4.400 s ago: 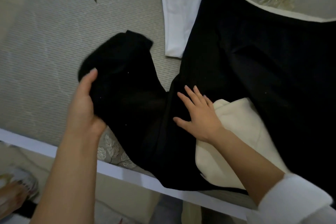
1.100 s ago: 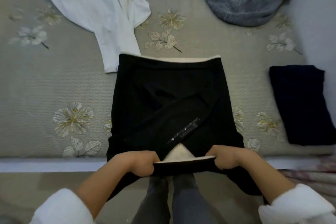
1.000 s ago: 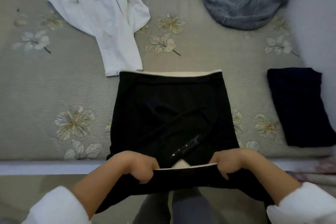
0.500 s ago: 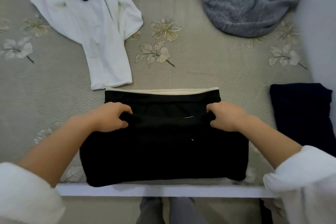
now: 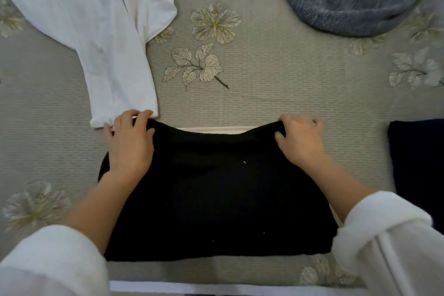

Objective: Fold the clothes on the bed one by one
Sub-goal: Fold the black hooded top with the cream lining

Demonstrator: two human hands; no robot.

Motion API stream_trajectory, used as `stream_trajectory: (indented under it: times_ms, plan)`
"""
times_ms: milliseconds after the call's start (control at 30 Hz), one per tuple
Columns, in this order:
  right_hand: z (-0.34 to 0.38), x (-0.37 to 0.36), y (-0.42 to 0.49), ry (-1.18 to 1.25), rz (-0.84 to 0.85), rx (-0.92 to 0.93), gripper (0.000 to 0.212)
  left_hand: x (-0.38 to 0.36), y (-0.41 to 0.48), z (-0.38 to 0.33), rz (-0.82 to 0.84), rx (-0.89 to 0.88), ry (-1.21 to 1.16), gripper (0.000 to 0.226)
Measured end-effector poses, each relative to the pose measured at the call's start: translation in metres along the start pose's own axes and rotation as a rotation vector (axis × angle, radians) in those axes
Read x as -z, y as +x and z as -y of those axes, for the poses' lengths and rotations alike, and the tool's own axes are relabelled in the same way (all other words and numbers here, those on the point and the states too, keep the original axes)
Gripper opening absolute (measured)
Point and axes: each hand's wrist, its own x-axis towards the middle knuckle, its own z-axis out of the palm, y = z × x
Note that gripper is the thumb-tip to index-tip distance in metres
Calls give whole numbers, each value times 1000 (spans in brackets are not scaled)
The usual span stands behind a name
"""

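1. Since half a second ago, the left hand [image 5: 131, 142] and the right hand [image 5: 300, 139] were moved to the far edge of the black garment [image 5: 216, 194].
2. Its far corners are gripped by them with curled fingers; a cream lining strip [image 5: 211, 129] is seen between.
3. This soft, matt, folded rectangle is laid on the grey ribbed bed cover [image 5: 264, 79] with embroidered flowers, near the white edge [image 5: 216, 287].

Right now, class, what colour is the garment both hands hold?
The garment is black; head view.
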Motion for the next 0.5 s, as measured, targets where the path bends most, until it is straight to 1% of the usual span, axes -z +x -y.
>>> stream_trajectory:
  times_ms: [67,100,167,200,233,267,333,400,500]
  plan:
    - [4,-15,-3,32,-25,-17,34,-17,-21,-14,-14,-21,-58,45]
    - [7,-22,-8,71,-58,-24,44,-24,-36,-23,15,-70,-79,48]
    - [17,-33,-28,161,-139,18,59,-37,-73,-43,157,-223,-89,54]
    - [23,-38,-42,184,-157,79,63,-45,-92,-49,236,-297,-62,55]
    - [29,-45,-57,183,-138,153,66,-54,-108,-52,290,-344,-15,56]
    - [33,-53,-71,154,-90,226,67,-64,-118,-50,319,-344,29,56]
    - [31,-74,-87,59,25,297,66,-79,-122,-44,337,-218,60,58]
    - [23,-92,-85,8,83,276,63,-89,-112,-40,354,-109,83,59]
    - [18,-101,-73,-10,129,257,62,-101,-101,-42,392,-80,103,60]
